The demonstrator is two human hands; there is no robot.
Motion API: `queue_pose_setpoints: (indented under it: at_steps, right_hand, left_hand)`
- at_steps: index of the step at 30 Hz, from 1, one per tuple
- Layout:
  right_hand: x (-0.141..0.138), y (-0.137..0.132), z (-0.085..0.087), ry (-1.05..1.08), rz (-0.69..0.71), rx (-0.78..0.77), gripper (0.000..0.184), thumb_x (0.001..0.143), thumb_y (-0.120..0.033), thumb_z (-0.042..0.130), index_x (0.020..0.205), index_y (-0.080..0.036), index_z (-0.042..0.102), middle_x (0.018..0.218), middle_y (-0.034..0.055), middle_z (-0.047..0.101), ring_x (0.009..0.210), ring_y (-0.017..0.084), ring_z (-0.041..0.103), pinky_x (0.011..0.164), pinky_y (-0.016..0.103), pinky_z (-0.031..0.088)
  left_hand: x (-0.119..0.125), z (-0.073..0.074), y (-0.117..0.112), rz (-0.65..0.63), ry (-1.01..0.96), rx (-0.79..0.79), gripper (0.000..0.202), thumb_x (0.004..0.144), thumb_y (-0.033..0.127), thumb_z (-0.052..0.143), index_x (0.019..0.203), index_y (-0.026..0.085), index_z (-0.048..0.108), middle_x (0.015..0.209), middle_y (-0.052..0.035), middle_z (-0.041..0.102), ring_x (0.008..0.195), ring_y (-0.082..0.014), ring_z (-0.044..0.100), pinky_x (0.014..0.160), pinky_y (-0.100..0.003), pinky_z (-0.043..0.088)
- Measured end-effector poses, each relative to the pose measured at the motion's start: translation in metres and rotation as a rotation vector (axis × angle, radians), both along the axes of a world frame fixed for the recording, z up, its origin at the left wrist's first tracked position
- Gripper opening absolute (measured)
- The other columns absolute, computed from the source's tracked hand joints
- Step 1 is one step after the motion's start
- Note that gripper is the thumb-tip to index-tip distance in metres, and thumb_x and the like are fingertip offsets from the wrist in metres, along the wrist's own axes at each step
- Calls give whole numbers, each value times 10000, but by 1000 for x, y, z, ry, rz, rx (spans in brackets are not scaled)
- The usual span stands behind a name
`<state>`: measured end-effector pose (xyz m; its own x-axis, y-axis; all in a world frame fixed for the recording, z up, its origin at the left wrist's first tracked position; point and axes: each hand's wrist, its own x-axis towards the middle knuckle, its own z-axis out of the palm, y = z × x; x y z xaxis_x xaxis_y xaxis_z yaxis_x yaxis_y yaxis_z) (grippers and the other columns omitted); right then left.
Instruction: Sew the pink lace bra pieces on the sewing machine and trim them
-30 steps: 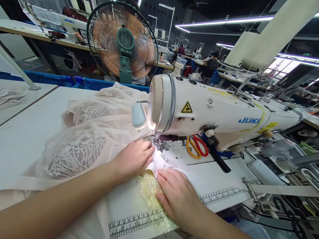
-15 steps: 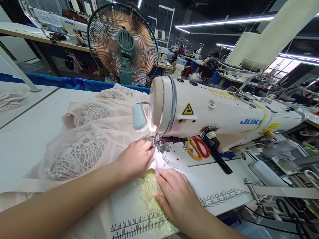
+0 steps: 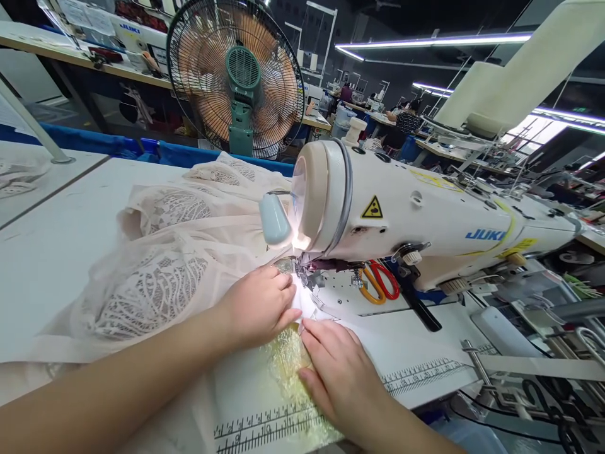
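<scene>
White sewing machine (image 3: 435,217) | blue JUKI logo (image 3: 486,235) | ruler (image 3: 265,427): 9, 10, 11

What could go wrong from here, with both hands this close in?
The left hand is right beside the presser foot; a slip could put its fingers under it.

The lace fabric lies loosely piled beside the left forearm, so a fold might get dragged or snagged.

Garments (image 3: 155,290) lie left of the sewing machine (image 3: 416,211) — scissors (image 3: 380,282) beneath it, a fan (image 3: 243,79) behind.
</scene>
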<state>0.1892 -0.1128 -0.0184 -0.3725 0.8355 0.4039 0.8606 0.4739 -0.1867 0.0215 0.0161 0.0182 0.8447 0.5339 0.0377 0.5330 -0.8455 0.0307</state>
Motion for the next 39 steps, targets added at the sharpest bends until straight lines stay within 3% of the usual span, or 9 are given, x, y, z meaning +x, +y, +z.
queue_pose_setpoints:
  at_steps: [7, 10, 12, 15, 18, 22, 25, 39]
  right_hand:
    - [-3, 11, 2, -2, -13, -57, 343, 867, -182, 508, 1190, -105, 594, 1256, 140, 630, 1127, 292, 557, 937, 455, 488]
    - [-5, 15, 5, 6, -1, -84, 347, 846, -166, 533, 1179, -94, 601, 1244, 147, 632, 1125, 303, 552, 944, 467, 485]
    - [-6, 17, 7, 18, 7, -125, 351, 828, -155, 551, 1166, -83, 610, 1206, 150, 647, 1099, 309, 562, 935, 470, 491]
    - [-7, 17, 9, 48, 11, -172, 356, 816, -139, 550, 1161, -79, 617, 1202, 142, 651, 1099, 305, 565, 945, 460, 492]
    - [-7, 16, 7, 64, 5, -153, 381, 831, -148, 530, 1200, -81, 599, 1275, 141, 620, 1156, 310, 542, 968, 468, 482]
    - [-4, 13, 3, 68, 20, -114, 351, 854, -173, 515, 1182, -83, 602, 1287, 145, 615, 1176, 322, 537, 965, 491, 482]
    - [1, 11, 2, 101, 34, -76, 310, 869, -184, 504, 1152, -112, 608, 1250, 137, 635, 1153, 307, 556, 954, 474, 494]
    - [9, 13, 1, 265, 10, -18, 216, 902, -186, 481, 1054, -142, 628, 1136, 139, 673, 1081, 282, 585, 938, 477, 525]
  left_hand:
    - [-1, 4, 8, 36, 29, 29, 403, 904, 451, 484, 962, 124, 712, 1104, -148, 687, 897, -292, 620, 732, -406, 508]
    - [-2, 0, -4, -15, -11, 172, 290, 898, 315, 501, 913, 124, 719, 1121, -152, 690, 842, -277, 634, 663, -387, 505]
    - [-4, -7, -18, -93, -66, 257, 248, 853, 168, 506, 985, 119, 709, 1163, -143, 684, 776, -240, 640, 607, -355, 498]
    - [-11, -17, -35, -142, -110, 270, 383, 759, 69, 526, 1115, 102, 667, 1179, -124, 684, 683, -201, 628, 521, -322, 487]
    - [-18, -21, -37, -148, -129, 284, 345, 797, 46, 505, 1093, 109, 670, 1073, -99, 716, 629, -185, 598, 484, -307, 480]
    - [-24, -19, -26, -250, -225, 302, 287, 929, 96, 421, 985, 122, 702, 1072, -97, 723, 795, -200, 640, 692, -321, 549]
    - [-28, -19, -18, -318, -271, 312, 364, 972, 116, 341, 1071, 112, 691, 1166, -103, 705, 990, -222, 649, 880, -346, 529]
    - [-37, -22, 7, -396, -239, 123, 368, 946, 120, 396, 1222, 119, 639, 1283, -112, 645, 1137, -272, 628, 977, -422, 527]
